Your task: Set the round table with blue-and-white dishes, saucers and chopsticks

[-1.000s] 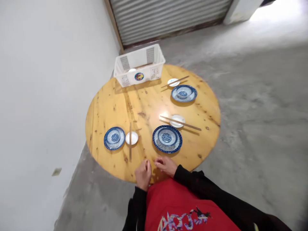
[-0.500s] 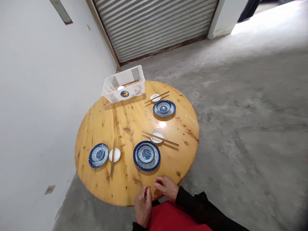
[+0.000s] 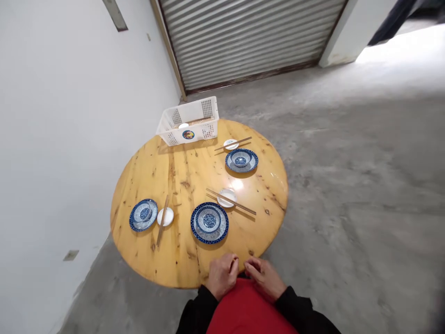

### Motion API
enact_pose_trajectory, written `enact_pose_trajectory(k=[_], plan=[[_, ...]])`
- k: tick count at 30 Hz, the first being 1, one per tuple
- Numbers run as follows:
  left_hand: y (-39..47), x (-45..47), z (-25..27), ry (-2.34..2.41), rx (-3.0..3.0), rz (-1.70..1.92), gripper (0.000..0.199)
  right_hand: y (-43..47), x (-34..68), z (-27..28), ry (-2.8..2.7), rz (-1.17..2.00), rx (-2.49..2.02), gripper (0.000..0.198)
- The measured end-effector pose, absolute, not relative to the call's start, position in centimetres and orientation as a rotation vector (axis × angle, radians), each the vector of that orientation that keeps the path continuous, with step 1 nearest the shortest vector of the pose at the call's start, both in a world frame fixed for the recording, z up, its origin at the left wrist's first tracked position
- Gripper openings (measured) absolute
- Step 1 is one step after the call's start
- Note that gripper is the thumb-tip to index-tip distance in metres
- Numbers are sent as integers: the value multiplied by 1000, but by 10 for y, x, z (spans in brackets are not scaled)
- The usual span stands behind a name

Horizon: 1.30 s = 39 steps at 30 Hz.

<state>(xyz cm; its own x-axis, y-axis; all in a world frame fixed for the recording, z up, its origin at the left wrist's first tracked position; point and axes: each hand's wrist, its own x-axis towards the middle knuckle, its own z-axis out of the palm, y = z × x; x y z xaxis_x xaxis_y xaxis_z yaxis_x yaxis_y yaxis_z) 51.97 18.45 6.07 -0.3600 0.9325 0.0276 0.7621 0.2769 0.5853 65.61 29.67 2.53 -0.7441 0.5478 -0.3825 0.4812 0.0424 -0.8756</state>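
Note:
My left hand (image 3: pixel 222 274) is curled into a loose fist at the near edge of the round table, with nothing visible in it. Beside it, a little apart, my right hand (image 3: pixel 264 278) has its fingers folded in and also shows nothing held. Just beyond them lies a blue-and-white plate (image 3: pixel 209 240) bearing a patterned bowl (image 3: pixel 209 220). Behind that plate, a pair of chopsticks (image 3: pixel 243 207) rests across a small white dish (image 3: pixel 225 202). Neither hand touches any tableware.
On the wooden table (image 3: pixel 149 162), another plate (image 3: pixel 135 222) with a bowl lies left, beside a white dish (image 3: pixel 168 217) with chopsticks. A third plate (image 3: pixel 252 163) with a bowl lies far right, near a similar dish. A white plastic basket (image 3: pixel 208 132) stands at the back.
Both hands have shifted right along the near table edge, and the left has come nearer the table. The camera view has shifted slightly. The tableware looks unmoved on the table.

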Motion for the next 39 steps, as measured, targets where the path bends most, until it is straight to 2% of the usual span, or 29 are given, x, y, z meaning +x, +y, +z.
enact_pose_trajectory(k=[8,15,25,32,39], plan=[[201,530,51,2146,1637,682,21,297,671,33,-2152,1789,-1192,36],[238,545,56,2201,1541,669,23,340,685,40,-2225,1809,-1118,32],[407,665,67,2117,1636,564,26,500,819,48,-2129,1703,-1219,41],[507,735,81,1899,1790,439,25,580,898,63,-1659,1876,-1508,48],[567,737,82,2041,1684,339,21,642,902,36,-1803,2073,-1375,51]])
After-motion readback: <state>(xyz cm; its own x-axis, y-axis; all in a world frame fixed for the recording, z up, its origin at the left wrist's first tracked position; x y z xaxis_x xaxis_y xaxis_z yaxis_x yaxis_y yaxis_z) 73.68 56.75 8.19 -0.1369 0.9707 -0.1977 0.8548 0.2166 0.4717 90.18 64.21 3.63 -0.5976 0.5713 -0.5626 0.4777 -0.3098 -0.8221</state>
